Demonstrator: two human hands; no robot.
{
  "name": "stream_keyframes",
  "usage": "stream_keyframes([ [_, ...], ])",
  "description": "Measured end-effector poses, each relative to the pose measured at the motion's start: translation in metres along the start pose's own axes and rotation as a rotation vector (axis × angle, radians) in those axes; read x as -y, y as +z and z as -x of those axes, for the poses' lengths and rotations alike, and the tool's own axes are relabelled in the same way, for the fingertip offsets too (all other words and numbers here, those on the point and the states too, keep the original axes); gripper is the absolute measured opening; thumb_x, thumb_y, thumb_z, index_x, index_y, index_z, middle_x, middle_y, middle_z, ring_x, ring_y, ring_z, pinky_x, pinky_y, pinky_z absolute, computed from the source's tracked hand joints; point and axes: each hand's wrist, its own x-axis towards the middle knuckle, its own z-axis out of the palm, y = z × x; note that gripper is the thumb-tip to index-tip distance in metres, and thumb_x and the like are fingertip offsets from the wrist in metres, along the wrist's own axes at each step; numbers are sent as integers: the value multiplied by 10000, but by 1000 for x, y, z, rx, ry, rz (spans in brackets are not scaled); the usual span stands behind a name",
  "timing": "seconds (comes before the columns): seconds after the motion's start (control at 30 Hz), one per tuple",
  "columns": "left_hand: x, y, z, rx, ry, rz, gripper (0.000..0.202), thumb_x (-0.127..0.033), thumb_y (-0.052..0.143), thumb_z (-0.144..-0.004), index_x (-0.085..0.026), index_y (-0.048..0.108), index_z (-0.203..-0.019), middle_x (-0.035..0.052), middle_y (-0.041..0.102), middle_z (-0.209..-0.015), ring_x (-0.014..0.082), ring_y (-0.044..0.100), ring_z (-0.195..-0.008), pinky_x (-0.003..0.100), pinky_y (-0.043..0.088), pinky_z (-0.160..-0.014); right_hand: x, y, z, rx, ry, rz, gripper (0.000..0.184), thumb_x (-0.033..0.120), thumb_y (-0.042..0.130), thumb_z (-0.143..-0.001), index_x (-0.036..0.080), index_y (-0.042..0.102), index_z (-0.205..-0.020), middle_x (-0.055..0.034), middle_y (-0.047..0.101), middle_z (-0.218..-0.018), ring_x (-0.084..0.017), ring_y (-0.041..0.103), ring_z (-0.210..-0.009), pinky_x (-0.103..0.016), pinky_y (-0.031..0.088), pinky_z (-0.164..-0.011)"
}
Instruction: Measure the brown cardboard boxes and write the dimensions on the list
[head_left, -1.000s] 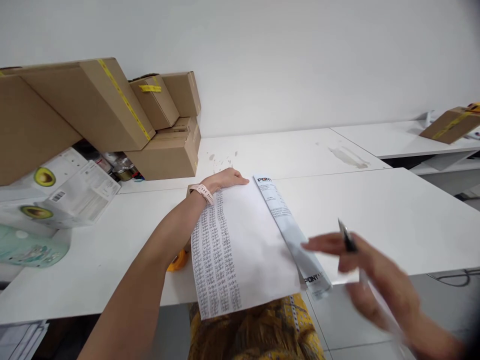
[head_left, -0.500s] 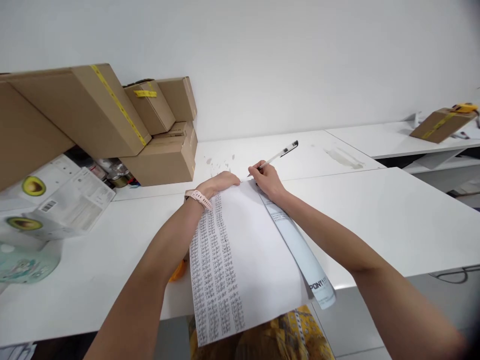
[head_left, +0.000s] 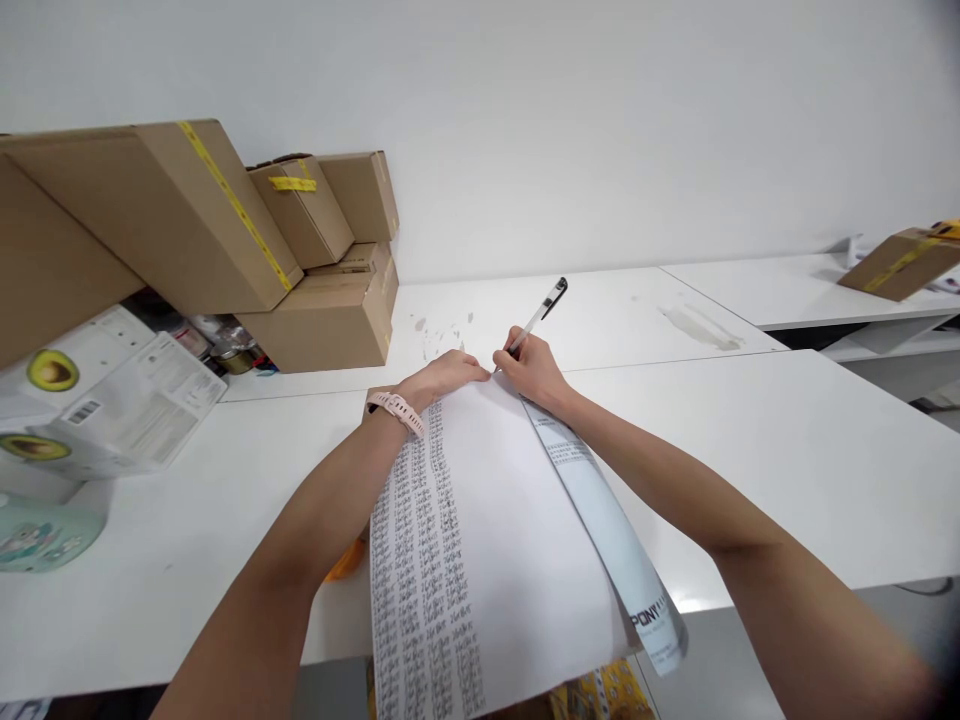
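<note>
A large white paper (head_left: 517, 530) lies before me and hangs over the table's front edge, its left part filled with columns of small handwriting. My left hand (head_left: 448, 374), with a pink wristband (head_left: 397, 410), rests flat on the paper's top left, fingers stretched out. In my right hand (head_left: 536, 368) a white pen with a black clip (head_left: 541, 312) is pinched, its tip at the top edge of the paper near my left fingertips. Beneath my right forearm, a printed pale-blue sheet (head_left: 604, 520) marked "PONY" curls along the paper's right side.
Cardboard boxes (head_left: 315, 320) are stacked at the left back. A white carton with avocado pictures (head_left: 124, 395) and a mint-green container (head_left: 49, 530) stand at the left. Something orange (head_left: 346, 560) lies under my left forearm. Another taped box (head_left: 900, 264) sits far right.
The pen has tilted more upright, and its tip has come down to the paper beside my left fingers. The view has shifted slightly.
</note>
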Motion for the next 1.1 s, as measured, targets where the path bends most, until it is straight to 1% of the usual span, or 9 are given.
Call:
stream_keyframes([
  [0.17, 5, -1, -5, 15, 6, 15, 174, -319, 681, -726, -197, 586, -648, 1, 556, -633, 154, 519, -589, 287, 369, -536, 0, 1, 1, -8, -1, 9, 187, 203, 560, -723, 233, 400, -630, 52, 437, -554, -118, 387, -552, -287, 292, -567],
  [0.3, 10, 0, -9, 5, 11, 8, 228, -332, 692, -728, -200, 542, -618, -8, 502, -599, 136, 453, -537, 292, 309, -503, -1, 1, 1, -4, -12, 18, 182, 206, 552, -717, 235, 395, -631, 55, 427, -548, -120, 384, -550, -283, 287, -564],
  [0.4, 8, 0, -8, -11, 14, 0, 265, -323, 714, -718, -200, 517, -591, -10, 469, -581, 130, 422, -526, 295, 275, -493, -1, 2, 0, -11, -19, 26, 177, 203, 552, -711, 236, 397, -632, 55, 424, -546, -120, 379, -545, -281, 283, -560],
  [0.7, 1, 1, -5, -30, -2, -4, 248, -289, 710, -705, -199, 520, -574, -14, 481, -582, 136, 446, -547, 292, 301, -513, -1, 3, 1, -4, -22, 26, 175, 208, 556, -710, 237, 400, -637, 57, 427, -542, -120, 382, -542, -279, 291, -561],
  [1.1, 6, 1, -9, -24, 19, -16, 208, -303, 689, -694, -206, 546, -578, -13, 501, -592, 144, 457, -553, 295, 308, -525, -1, 3, 1, 2, -32, 47, 185, 202, 558, -710, 238, 393, -634, 57, 418, -538, -121, 380, -539, -280, 289, -558],
])
